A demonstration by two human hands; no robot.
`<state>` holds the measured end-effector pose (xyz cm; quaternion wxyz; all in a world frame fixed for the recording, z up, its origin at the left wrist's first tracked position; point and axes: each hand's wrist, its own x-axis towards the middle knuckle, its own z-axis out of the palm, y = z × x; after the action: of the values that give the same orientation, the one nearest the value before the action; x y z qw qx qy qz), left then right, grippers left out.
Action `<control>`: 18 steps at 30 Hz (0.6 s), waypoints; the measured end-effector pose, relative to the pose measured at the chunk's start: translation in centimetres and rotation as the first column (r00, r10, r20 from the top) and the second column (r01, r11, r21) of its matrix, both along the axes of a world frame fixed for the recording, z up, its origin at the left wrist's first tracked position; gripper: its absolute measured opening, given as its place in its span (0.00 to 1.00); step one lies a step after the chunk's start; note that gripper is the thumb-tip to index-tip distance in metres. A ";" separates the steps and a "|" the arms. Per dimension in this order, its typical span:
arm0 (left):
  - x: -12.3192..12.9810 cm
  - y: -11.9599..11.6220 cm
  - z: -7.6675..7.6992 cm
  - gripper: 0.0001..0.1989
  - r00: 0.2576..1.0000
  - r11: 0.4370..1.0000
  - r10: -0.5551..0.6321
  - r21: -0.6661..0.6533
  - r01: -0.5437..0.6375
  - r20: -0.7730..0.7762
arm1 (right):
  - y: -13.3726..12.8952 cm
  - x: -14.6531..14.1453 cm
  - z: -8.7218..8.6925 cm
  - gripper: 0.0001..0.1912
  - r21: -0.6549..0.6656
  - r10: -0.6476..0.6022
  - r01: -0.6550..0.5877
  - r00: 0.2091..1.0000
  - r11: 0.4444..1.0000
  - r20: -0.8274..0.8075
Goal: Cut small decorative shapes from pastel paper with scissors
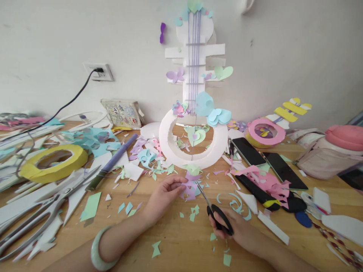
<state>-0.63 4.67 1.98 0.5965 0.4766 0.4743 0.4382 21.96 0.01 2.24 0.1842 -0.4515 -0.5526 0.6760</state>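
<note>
Between the thumb and fingers of my left hand (167, 194) is a piece of purple paper (190, 190) with cut edges. My right hand (234, 224) grips black-handled scissors (217, 217), its fingers through the loops. The blades point up and left, their tips at the purple paper. Whether the blades are closed on it I cannot tell. Just behind the hands a white guitar-shaped paper model (167, 143) leans against the wall, with purple strings, paper hearts and butterflies on it. Small green paper scraps (194, 212) lie between my hands.
Large silver scissors (56, 200), a yellow ring (53, 164) and blue cut paper (90, 139) lie at the left. Two phones (283, 170), pink scraps (262, 181) and a pink ring model (265, 132) are at the right. A cable (75, 98) runs from a wall socket.
</note>
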 end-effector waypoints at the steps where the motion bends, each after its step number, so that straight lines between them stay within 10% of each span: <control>1: 0.0 0.0 0.0 0.15 1.000 1.000 0.002 0.011 -0.002 -0.009 | 0.0 0.0 0.0 0.32 0.002 0.007 -0.007 1.000 1.000 0.003; 18: 0.0 0.2 0.0 0.16 0.998 0.998 -0.008 0.063 0.012 -0.066 | 0.0 0.2 -0.1 0.31 0.023 0.019 -0.019 1.000 1.000 -0.004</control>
<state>-0.66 4.84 2.01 0.5674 0.5118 0.4770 0.4342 22.17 0.02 2.13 0.1839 -0.4427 -0.5643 0.6721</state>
